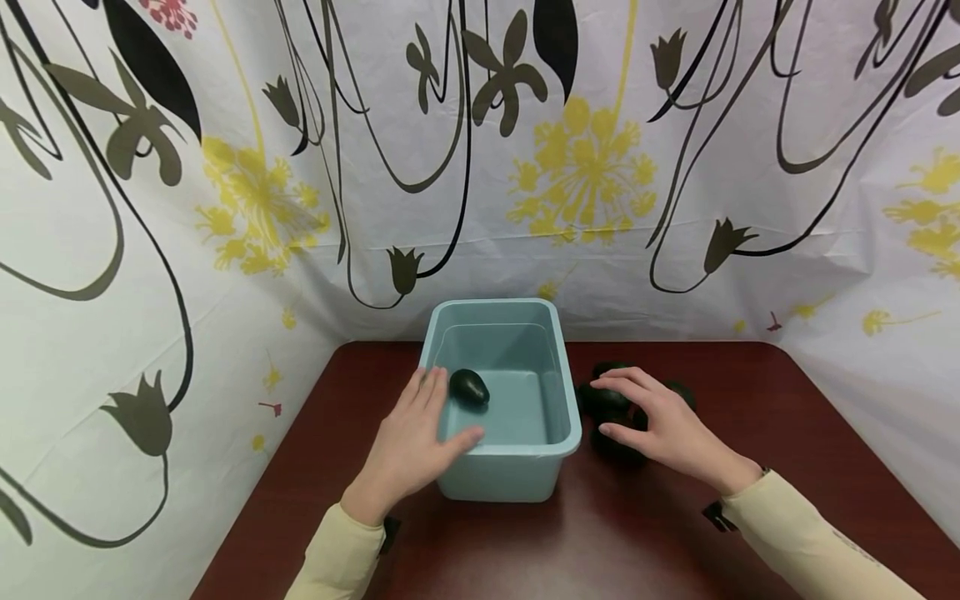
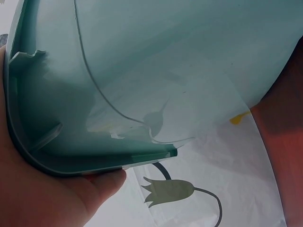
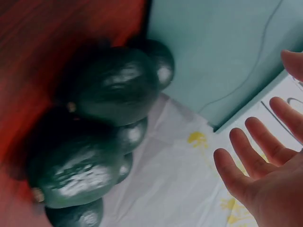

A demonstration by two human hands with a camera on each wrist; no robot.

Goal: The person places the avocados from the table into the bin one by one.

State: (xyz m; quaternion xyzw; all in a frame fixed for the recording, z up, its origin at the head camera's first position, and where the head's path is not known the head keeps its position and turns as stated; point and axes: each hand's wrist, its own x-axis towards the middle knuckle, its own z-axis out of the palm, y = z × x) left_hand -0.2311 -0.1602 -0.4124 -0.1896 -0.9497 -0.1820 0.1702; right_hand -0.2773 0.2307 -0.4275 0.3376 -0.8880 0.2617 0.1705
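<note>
A pale blue plastic bin (image 1: pixel 501 477) stands on the table, with one dark green avocado (image 1: pixel 468 388) lying inside near its left wall. My left hand (image 1: pixel 408 450) rests at the bin's front left corner, fingers straight along the left rim and thumb over the front rim. In the left wrist view that hand (image 2: pixel 61 196) lies against the rim. Several more avocados (image 1: pixel 604 405) sit in a cluster right of the bin. Over them hovers my right hand (image 1: pixel 667 429), fingers apart and loosely bent, holding nothing. The right wrist view shows it clear of the avocados (image 3: pixel 113 87).
The dark red-brown table (image 1: pixel 360 400) runs up to a white cloth (image 1: pixel 480 208) printed with flowers and stems, which hangs behind and at both sides. The cluster of avocados lies close beside the bin's right wall.
</note>
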